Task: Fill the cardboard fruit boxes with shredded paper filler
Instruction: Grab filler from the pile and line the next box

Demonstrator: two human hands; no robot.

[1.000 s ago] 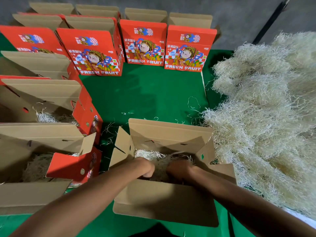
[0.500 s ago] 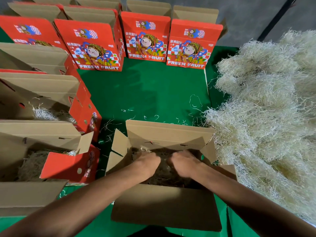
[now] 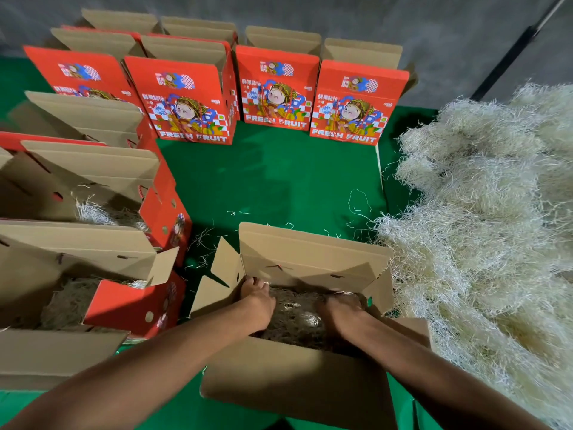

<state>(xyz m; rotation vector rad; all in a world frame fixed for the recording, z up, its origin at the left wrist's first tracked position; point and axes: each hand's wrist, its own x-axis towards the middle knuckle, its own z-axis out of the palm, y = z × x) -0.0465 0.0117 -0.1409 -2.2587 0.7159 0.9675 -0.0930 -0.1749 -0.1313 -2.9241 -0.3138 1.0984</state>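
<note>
You are at a fruit packing station, the sort found in a warehouse or packing shed. A green cloth (image 3: 279,181) covers the work surface in front of you, and red boxes (image 3: 186,103) printed with "FRESH FRUIT" stand open in rows along its back and left sides. A big heap of shredded paper (image 3: 483,218) is piled on your right, and behind it all runs a bare grey wall (image 3: 341,17).

Two bare, sleeveless forearms (image 3: 173,364)
</note>
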